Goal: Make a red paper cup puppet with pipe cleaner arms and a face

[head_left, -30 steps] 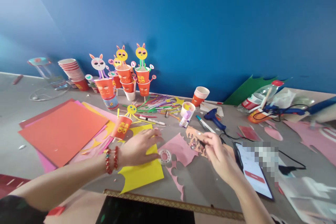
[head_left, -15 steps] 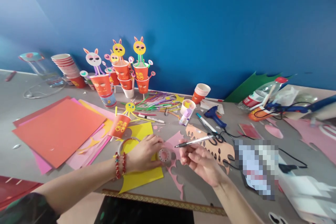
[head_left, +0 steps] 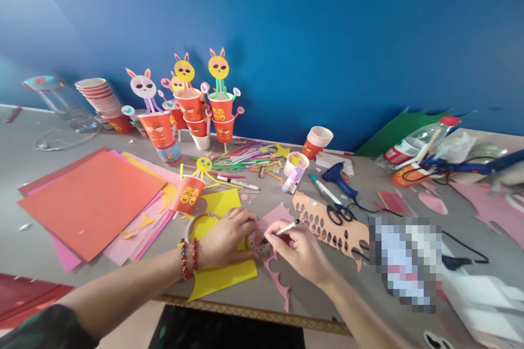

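My left hand (head_left: 233, 237), with red bead bracelets on its wrist, lies over yellow paper (head_left: 227, 278). Its thumb and fingers hold the left edge of a small round disc (head_left: 258, 242) that has a ring of small holes and a pink centre. A pen (head_left: 290, 227) is pinched in my right hand (head_left: 301, 251), its tip down at the disc's right side. Under and around the disc lies cut pink paper (head_left: 278, 215). The fingertips of my left hand are partly hidden.
Behind my hands stand red paper cups with rabbit figures (head_left: 154, 130) and a cup with a yellow figure (head_left: 191, 196). Coloured sheets (head_left: 92, 202) lie left. To the right are a glue stick (head_left: 292, 180), scissors (head_left: 339, 214), a blue glue gun (head_left: 339, 180) and a plastic bottle (head_left: 415, 144).
My right hand has turned over and moved left and down, bringing the pen from above the table to the disc. My left hand stays on the disc.
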`<state>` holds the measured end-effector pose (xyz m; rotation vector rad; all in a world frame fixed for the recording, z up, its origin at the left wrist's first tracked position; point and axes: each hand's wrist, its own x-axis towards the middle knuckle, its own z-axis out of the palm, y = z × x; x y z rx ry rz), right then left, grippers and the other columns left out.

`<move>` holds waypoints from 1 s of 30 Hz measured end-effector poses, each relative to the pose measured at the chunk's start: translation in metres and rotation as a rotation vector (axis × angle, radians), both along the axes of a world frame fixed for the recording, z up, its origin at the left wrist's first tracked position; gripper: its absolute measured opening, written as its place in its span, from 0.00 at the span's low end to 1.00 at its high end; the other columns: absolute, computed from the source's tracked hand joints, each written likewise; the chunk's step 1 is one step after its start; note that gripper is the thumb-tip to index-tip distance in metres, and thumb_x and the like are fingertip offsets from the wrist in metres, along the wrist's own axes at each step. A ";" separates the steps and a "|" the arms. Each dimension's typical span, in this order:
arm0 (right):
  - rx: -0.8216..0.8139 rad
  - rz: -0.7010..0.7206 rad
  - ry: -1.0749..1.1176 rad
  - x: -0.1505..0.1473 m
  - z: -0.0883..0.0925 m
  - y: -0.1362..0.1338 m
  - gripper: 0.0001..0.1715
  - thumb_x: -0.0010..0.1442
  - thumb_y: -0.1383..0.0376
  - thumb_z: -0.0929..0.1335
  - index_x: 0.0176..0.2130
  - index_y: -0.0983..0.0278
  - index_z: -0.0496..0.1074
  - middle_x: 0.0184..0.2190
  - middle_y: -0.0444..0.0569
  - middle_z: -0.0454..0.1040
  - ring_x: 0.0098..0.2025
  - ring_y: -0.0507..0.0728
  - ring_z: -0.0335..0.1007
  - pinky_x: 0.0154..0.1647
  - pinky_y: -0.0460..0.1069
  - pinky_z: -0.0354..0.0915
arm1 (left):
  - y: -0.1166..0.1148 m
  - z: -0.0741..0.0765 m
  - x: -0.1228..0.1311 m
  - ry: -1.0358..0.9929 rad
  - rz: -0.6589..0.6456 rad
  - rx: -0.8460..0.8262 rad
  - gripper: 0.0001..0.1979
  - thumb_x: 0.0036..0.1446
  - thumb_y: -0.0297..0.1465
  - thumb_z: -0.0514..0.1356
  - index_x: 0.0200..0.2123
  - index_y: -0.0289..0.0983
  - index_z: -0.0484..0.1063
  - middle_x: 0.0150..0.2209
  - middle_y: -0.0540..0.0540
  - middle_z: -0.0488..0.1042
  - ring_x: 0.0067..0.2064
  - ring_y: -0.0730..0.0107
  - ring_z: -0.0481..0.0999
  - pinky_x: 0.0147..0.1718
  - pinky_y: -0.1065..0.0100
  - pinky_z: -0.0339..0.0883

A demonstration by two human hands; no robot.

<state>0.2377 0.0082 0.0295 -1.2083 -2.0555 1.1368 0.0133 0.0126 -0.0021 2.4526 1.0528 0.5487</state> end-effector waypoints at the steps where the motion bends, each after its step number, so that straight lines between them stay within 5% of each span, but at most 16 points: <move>1: 0.010 -0.004 -0.008 0.000 -0.001 0.000 0.13 0.69 0.60 0.64 0.36 0.63 0.75 0.27 0.43 0.74 0.25 0.51 0.66 0.24 0.44 0.58 | 0.000 -0.001 0.000 0.000 0.001 -0.002 0.20 0.56 0.40 0.68 0.49 0.40 0.71 0.51 0.42 0.73 0.52 0.55 0.71 0.53 0.56 0.67; 8: 0.063 0.005 -0.081 0.002 -0.013 -0.002 0.12 0.69 0.61 0.63 0.36 0.62 0.71 0.23 0.41 0.71 0.22 0.51 0.66 0.22 0.44 0.58 | 0.001 -0.001 -0.001 -0.001 0.000 -0.013 0.20 0.56 0.40 0.68 0.50 0.40 0.71 0.51 0.43 0.73 0.52 0.55 0.70 0.54 0.56 0.65; 16: 0.165 0.069 -0.110 -0.001 -0.013 -0.003 0.10 0.69 0.65 0.63 0.37 0.62 0.72 0.29 0.45 0.78 0.30 0.54 0.73 0.34 0.46 0.64 | 0.002 0.002 0.000 -0.002 0.000 -0.044 0.19 0.56 0.39 0.68 0.48 0.40 0.72 0.50 0.43 0.73 0.51 0.55 0.70 0.54 0.56 0.64; 30: 0.330 0.105 -0.068 0.002 -0.025 0.003 0.08 0.70 0.66 0.63 0.39 0.60 0.71 0.34 0.46 0.79 0.36 0.56 0.75 0.39 0.48 0.65 | 0.002 0.001 0.000 -0.006 -0.004 -0.047 0.21 0.57 0.42 0.68 0.50 0.41 0.72 0.51 0.43 0.73 0.51 0.55 0.70 0.53 0.56 0.65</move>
